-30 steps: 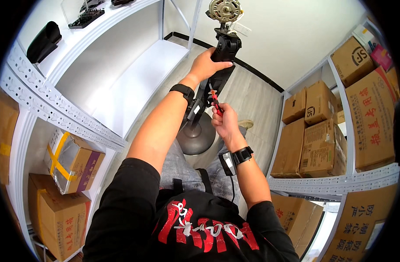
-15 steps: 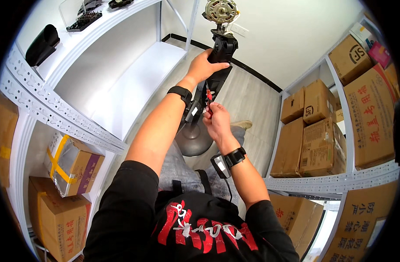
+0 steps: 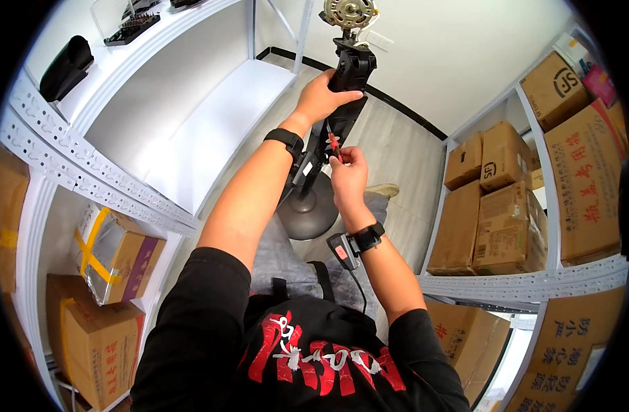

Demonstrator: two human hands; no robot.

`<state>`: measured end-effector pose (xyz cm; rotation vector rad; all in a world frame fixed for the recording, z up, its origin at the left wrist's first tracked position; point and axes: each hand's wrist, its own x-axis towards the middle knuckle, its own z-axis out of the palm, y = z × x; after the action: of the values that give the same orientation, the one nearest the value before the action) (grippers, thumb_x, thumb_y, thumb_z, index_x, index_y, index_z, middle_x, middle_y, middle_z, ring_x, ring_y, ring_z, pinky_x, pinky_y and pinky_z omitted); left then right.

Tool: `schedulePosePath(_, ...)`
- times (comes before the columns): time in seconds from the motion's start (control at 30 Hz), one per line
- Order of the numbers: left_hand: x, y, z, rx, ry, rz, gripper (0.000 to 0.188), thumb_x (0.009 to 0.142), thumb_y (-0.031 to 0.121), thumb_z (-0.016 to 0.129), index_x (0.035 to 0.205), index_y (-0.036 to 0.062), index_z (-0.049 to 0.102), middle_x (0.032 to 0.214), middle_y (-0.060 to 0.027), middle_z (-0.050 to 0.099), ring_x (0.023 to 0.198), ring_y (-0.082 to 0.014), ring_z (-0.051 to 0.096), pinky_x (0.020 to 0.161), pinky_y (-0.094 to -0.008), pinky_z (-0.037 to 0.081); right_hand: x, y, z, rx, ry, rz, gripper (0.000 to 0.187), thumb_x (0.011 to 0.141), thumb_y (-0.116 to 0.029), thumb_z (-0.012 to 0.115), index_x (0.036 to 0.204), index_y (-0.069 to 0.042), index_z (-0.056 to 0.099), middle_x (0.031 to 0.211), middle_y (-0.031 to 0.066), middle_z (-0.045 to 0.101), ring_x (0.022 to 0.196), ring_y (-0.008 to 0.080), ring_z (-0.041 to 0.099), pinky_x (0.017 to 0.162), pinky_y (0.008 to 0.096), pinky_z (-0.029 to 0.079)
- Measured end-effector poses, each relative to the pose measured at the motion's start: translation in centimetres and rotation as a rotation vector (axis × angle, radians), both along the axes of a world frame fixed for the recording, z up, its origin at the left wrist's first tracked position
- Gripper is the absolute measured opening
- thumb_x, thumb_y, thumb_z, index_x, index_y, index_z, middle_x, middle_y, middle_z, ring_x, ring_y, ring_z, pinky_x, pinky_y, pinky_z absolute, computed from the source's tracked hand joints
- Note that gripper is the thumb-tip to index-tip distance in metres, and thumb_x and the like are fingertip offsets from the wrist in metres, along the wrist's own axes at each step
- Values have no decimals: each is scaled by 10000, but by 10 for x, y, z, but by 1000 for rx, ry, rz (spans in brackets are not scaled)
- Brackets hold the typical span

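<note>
A pedestal fan with its motor (image 3: pixel 351 12) bare stands before me, its black housing (image 3: pixel 356 67) just under the motor and its round dark base (image 3: pixel 307 218) on the floor by my legs. My left hand (image 3: pixel 322 101) is wrapped round the black column right below the housing. Lower down, my right hand (image 3: pixel 350 173) grips a red-handled screwdriver (image 3: pixel 334 144). Its thin shaft points up and away, against the column's open side. The tip is too small to make out, so I cannot tell whether it touches a screw.
On the left, a white shelf (image 3: pixel 211 137) carries a black curved cover (image 3: pixel 67 69) and a bit set (image 3: pixel 132 29). Cardboard boxes (image 3: pixel 510 223) fill the right rack, and more boxes (image 3: pixel 98 343) sit low on the left. A white wall rises behind the fan.
My right hand and the screwdriver have shifted slightly right, and the screwdriver is now more tilted. My left hand keeps its hold on the column.
</note>
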<state>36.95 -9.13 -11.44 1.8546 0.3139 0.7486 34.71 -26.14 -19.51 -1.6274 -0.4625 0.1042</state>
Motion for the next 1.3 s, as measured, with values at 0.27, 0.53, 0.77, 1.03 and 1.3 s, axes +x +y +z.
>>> schedulePosePath(0.27, -4, 1, 0, -13, -3, -11, 645, 701, 428, 867, 1167, 32, 663, 1072, -115, 730, 974, -227, 694, 894, -336, 526, 6, -10, 34, 59, 805, 191, 235, 946, -233, 517, 877, -29, 611, 731, 48, 599, 526, 87, 429, 444, 233, 309)
schedulePosePath(0.53, 1, 3, -4, -13, -14, -12, 636, 696, 440, 865, 1140, 29, 668, 1066, -111, 731, 973, -225, 692, 894, -334, 524, 0, -10, 40, 219, 876, 216, 60, 925, -76, 621, 899, -27, 595, 747, 42, 589, 578, 89, 502, 451, 218, 328)
schedulePosePath(0.77, 1, 4, -6, -33, -18, -11, 655, 699, 453, 860, 1158, 29, 665, 1077, -114, 731, 986, -235, 691, 901, -334, 520, 3, -12, 32, 173, 618, 107, 58, 898, -60, 637, 895, -40, 583, 744, 46, 597, 566, 83, 498, 443, 218, 320)
schedulePosePath(1.03, -3, 0, -3, -28, -15, -7, 676, 699, 455, 860, 1179, 24, 659, 1093, -120, 727, 996, -232, 690, 910, -330, 521, 9, -12, 41, 224, 1016, 280, 48, 932, -53, 596, 897, -32, 570, 723, 41, 580, 536, 96, 487, 434, 215, 322)
schedulePosePath(1.3, -3, -2, -1, -11, -18, -8, 642, 742, 415, 858, 1177, -6, 644, 1088, -119, 715, 981, -196, 674, 906, -327, 524, 8, -9, 20, 117, 733, 265, 82, 944, -77, 640, 920, -24, 583, 774, 52, 593, 585, 109, 525, 455, 202, 368)
